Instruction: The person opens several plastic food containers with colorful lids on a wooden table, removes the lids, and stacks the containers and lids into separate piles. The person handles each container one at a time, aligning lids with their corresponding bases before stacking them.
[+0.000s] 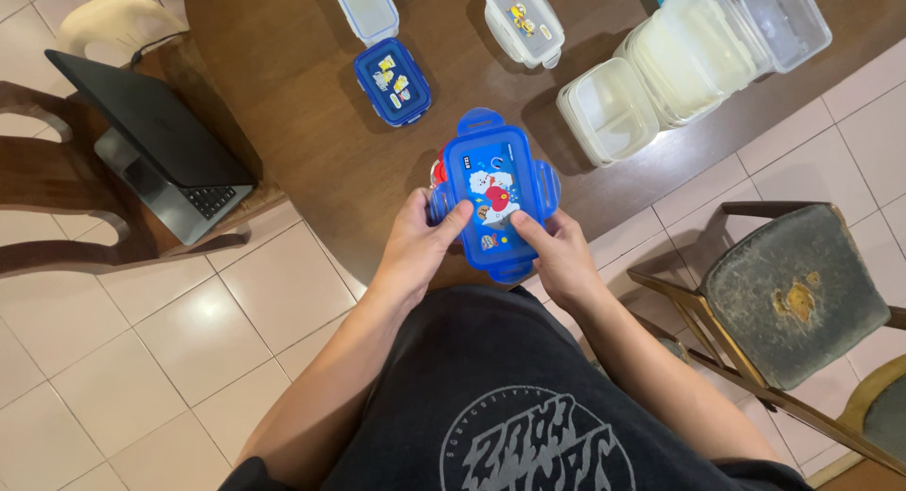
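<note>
A blue plastic food box (491,191) with a cartoon picture on its lid and flip-out side clips is held over the near edge of the round brown table (302,113). My left hand (418,244) grips its left side, thumb resting on the lid. My right hand (557,253) holds its lower right corner, thumb pressing on the lid. Something red shows at the box's left edge, mostly hidden.
On the table lie a smaller blue box (393,81), a clear lid (364,8), a white stickered box (524,21) and several clear containers (694,52). A laptop (156,142) sits on a wooden chair at left. A worn padded chair (797,293) stands at right.
</note>
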